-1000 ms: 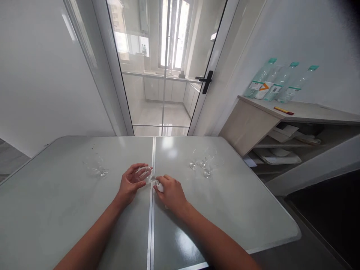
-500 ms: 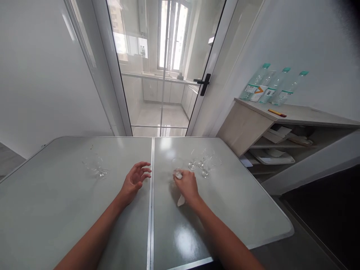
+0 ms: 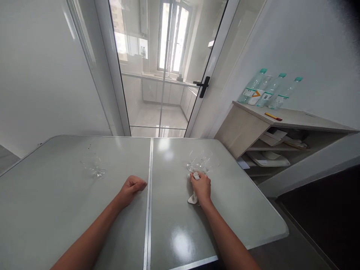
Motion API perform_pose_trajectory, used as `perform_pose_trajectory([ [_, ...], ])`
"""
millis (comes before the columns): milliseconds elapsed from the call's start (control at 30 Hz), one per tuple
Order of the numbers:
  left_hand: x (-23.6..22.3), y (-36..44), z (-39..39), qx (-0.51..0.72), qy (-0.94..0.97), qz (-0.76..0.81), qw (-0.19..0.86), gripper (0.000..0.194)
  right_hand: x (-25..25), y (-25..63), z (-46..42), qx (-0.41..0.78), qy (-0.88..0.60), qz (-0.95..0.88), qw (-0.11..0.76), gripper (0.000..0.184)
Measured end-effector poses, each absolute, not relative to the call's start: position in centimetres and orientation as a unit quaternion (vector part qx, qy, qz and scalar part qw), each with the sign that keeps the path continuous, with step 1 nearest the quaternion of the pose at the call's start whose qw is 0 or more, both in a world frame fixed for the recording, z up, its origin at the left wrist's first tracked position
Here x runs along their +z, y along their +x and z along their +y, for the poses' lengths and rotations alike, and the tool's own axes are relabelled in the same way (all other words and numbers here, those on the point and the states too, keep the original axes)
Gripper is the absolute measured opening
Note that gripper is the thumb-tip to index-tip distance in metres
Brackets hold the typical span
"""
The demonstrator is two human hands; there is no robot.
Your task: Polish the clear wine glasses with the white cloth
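Note:
My right hand (image 3: 201,186) is closed round a white cloth (image 3: 193,197) and the stem of a clear wine glass, right beside a cluster of several clear wine glasses (image 3: 201,162) on the grey table (image 3: 70,202). Whether that glass still rests in my grip or stands free I cannot tell. My left hand (image 3: 131,188) rests on the table near the centre seam, curled into a loose fist with nothing in it. One more clear wine glass (image 3: 94,167) stands alone at the left of the table.
A metal seam (image 3: 148,195) splits the table down the middle. To the right stands a wooden shelf unit (image 3: 253,127) with water bottles (image 3: 267,92) and a pen on top. A glass sliding door (image 3: 163,67) is behind the table.
My right hand carried a glass and the cloth from the table's middle rightward to the cluster of glasses. My left hand let go of the glass, opened, then curled into a fist.

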State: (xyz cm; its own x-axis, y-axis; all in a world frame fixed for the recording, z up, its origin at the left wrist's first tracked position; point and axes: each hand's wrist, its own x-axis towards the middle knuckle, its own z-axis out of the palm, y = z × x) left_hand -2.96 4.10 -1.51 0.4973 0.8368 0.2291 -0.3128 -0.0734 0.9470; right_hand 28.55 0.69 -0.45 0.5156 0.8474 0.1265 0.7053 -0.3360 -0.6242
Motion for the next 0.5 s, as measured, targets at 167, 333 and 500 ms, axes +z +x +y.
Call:
perform_pose_trajectory([
  [167,-2.0,-3.3,4.0,0.358,0.631,0.215,0.654,0.07,-0.4,28.2,1.1,0.097,-0.825,-0.457,0.317,0.03],
  [333,-2.5,-3.4,4.1,0.301,0.653,0.215,0.661,0.07,-0.5,28.4,1.2,0.087,-0.83,-0.453,0.314,0.03],
  [500,-2.6,-3.5,4.4,0.259,0.689,0.204,0.646,0.069,-0.2,28.6,0.0,0.076,-0.829,-0.458,0.312,0.03],
])
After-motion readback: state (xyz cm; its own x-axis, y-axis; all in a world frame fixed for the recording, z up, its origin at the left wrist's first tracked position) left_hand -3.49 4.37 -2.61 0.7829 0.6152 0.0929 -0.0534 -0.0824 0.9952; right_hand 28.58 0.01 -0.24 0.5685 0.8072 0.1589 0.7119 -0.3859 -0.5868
